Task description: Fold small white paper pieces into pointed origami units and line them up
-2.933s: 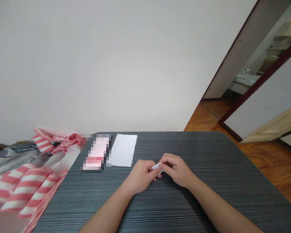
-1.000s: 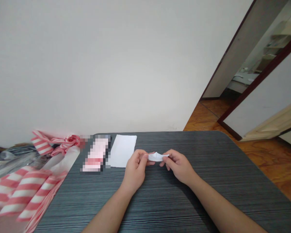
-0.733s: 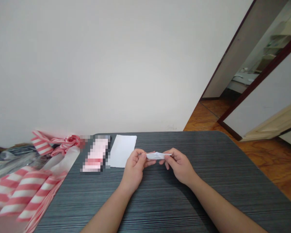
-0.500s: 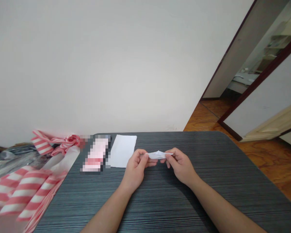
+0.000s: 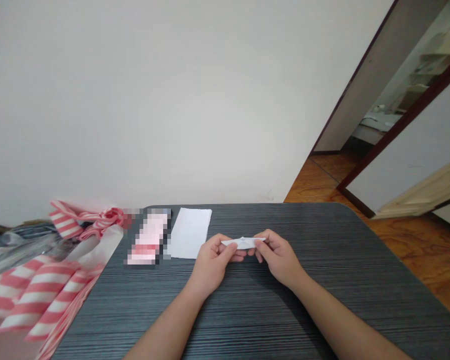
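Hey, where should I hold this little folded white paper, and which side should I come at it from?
Probably near its two narrow ends, thumb on top and fingers beneath, with the left hand coming from the left and the right hand from the right. The folded white paper is long and slim, and the small peak mid-length might crush if squeezed.

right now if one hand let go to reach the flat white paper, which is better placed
Probably the left hand: it is nearer the flat white paper, while the right hand sits farther off. Both hold the folded piece.
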Available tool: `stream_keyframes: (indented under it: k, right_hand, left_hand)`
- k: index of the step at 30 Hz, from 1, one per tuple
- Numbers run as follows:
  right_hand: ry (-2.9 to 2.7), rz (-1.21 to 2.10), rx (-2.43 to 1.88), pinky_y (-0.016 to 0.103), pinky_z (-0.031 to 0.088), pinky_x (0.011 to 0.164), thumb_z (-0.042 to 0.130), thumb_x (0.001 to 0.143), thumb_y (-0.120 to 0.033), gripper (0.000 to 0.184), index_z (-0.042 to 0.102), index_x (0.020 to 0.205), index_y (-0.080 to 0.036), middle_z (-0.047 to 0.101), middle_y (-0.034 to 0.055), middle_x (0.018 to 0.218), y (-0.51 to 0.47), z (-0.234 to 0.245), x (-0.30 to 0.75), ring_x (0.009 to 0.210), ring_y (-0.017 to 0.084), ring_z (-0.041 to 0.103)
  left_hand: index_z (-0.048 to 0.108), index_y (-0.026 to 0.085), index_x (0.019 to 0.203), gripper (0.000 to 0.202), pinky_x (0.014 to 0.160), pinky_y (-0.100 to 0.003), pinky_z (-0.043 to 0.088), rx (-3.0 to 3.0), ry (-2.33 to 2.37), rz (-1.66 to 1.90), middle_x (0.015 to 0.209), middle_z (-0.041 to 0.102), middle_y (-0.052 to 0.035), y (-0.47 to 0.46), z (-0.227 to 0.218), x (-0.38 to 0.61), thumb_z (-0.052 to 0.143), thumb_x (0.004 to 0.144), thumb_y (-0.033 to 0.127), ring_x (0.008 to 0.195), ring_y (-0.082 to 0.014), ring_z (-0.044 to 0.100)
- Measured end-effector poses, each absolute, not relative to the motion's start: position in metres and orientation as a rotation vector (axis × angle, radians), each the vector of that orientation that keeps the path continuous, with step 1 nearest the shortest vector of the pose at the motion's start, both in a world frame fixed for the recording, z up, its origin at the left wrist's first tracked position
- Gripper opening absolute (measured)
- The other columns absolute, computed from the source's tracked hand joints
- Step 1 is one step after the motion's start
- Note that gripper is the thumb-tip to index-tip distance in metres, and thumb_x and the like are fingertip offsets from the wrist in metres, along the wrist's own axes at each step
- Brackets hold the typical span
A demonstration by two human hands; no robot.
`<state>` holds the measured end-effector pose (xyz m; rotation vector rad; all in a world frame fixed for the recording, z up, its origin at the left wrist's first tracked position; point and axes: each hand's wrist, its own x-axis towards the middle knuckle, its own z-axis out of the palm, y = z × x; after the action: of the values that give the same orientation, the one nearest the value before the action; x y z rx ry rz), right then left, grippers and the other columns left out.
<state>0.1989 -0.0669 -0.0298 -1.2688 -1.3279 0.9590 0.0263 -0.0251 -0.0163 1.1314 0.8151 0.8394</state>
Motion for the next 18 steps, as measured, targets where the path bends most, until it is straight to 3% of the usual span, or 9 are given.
stream_keyframes:
  k: [7, 18]
  right_hand:
    - [-1.344, 1.164, -1.271, 0.021, 0.037, 0.047, 0.058, 0.082, -0.030, 0.015, 0.057, 0.082, -0.016, 0.058, -0.0011, 0.060, -0.0656, -0.0313, 0.2005, 0.050, 0.009, 0.049]
    - [-1.301, 1.233, -1.301, 0.020, 0.039, 0.047, 0.054, 0.084, -0.034, 0.021, 0.054, 0.075, -0.016, 0.059, -0.0002, 0.059, -0.0650, -0.0314, 0.2023, 0.049, 0.009, 0.051]
  left_hand:
    - [0.054, 0.013, 0.082, 0.021, 0.070, -0.031, 0.055, 1.179, 0.851, 0.830, 0.072, 0.071, -0.0060, -0.0263, -0.0113, 0.0263, 0.060, 0.078, 0.033, 0.069, -0.0172, 0.068]
    - [0.053, 0.013, 0.085, 0.023, 0.072, -0.034, 0.054, 1.099, 0.779, 0.807, 0.072, 0.070, -0.0062, -0.0249, -0.0163, 0.0268, 0.062, 0.077, 0.032, 0.072, -0.0186, 0.068]
